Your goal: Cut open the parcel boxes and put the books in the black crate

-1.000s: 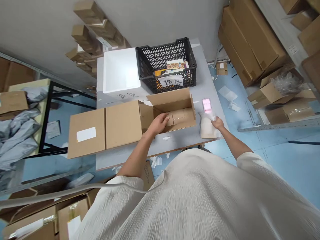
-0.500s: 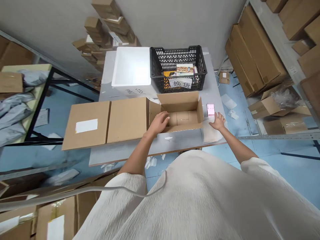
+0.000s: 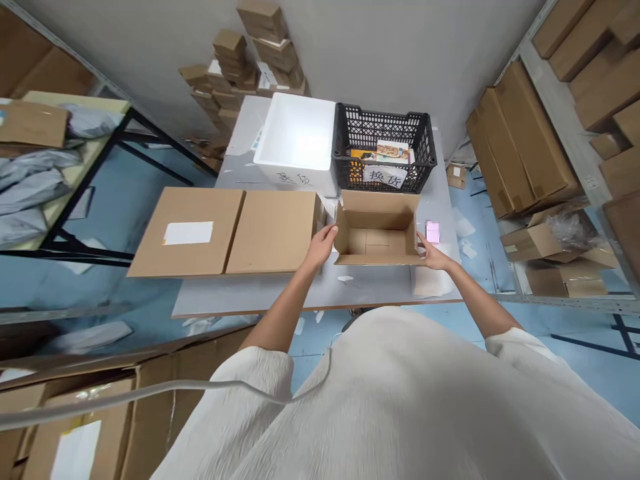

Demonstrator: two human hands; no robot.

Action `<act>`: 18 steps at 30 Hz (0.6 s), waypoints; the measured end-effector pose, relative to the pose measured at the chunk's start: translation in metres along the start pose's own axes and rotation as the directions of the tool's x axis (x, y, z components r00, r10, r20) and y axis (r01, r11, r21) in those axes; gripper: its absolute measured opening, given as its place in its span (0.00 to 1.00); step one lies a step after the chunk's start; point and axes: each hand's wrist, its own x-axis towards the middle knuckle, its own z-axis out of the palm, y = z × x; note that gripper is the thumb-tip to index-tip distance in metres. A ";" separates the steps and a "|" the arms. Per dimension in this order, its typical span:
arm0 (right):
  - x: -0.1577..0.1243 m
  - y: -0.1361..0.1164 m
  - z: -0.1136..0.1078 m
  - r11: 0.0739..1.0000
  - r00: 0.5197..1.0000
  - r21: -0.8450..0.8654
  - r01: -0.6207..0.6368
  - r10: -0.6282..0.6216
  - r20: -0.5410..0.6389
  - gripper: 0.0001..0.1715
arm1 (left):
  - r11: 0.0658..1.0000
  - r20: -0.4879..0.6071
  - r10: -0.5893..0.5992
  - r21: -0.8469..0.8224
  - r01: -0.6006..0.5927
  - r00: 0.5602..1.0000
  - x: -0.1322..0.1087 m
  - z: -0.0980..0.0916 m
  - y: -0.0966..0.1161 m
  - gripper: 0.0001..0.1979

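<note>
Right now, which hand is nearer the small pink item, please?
Right. The right hand is close beside the pink item; the left hand is farther away, across the open carton.

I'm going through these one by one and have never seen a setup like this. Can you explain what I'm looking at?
There is no machine here: a person works with bare hands, seen from one camera worn on their head, looking forward and down. The white top at the bottom is the wearer's own.

On the grey table are two brown cartons at the left, a white bin and a black crate behind, and a small pink item at the right.

The left hand and right hand are at opposite ends of an open box, fingers at its sides. How firmly they grip can't be told.
</note>
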 end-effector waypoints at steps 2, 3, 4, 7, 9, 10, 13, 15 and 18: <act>0.003 -0.004 0.001 0.999 0.999 0.026 -0.038 0.037 0.030 0.88 | 0.999 0.074 -0.035 -0.031 0.037 0.997 -0.003 0.002 -0.002 0.38; 0.004 -0.005 0.001 0.999 0.999 0.038 -0.035 0.033 0.035 0.87 | 0.997 0.097 -0.071 -0.034 0.075 0.993 -0.004 0.002 -0.004 0.39; 0.006 -0.007 0.002 0.998 0.999 0.050 -0.025 0.023 0.039 0.87 | 0.993 0.112 -0.107 -0.031 0.111 0.988 -0.005 0.003 -0.005 0.40; 0.014 -0.010 0.008 0.997 0.999 0.080 0.021 -0.024 0.041 0.85 | 0.989 0.103 -0.139 -0.027 0.143 0.985 -0.003 0.000 -0.009 0.41; 0.021 -0.013 0.012 0.994 0.997 0.091 0.063 -0.066 0.026 0.83 | 0.992 0.093 -0.116 -0.041 0.120 0.989 0.001 -0.004 -0.011 0.39; 0.026 -0.015 0.015 0.992 0.996 0.093 0.084 -0.085 0.013 0.82 | 0.993 0.092 -0.104 -0.051 0.109 0.990 0.005 -0.006 -0.011 0.39; 0.044 -0.026 0.017 0.986 0.990 0.090 0.138 -0.135 -0.033 0.83 | 0.995 0.084 -0.060 -0.081 0.067 0.995 0.020 -0.014 -0.007 0.37; 0.058 -0.035 0.016 0.982 0.984 0.081 0.173 -0.169 -0.059 0.83 | 0.996 0.067 -0.030 -0.085 0.036 0.997 0.035 -0.020 -0.003 0.35; 0.080 -0.049 0.013 0.974 0.975 0.073 0.216 -0.212 -0.064 0.82 | 0.998 0.057 -0.008 -0.058 0.012 0.998 0.061 -0.027 0.000 0.34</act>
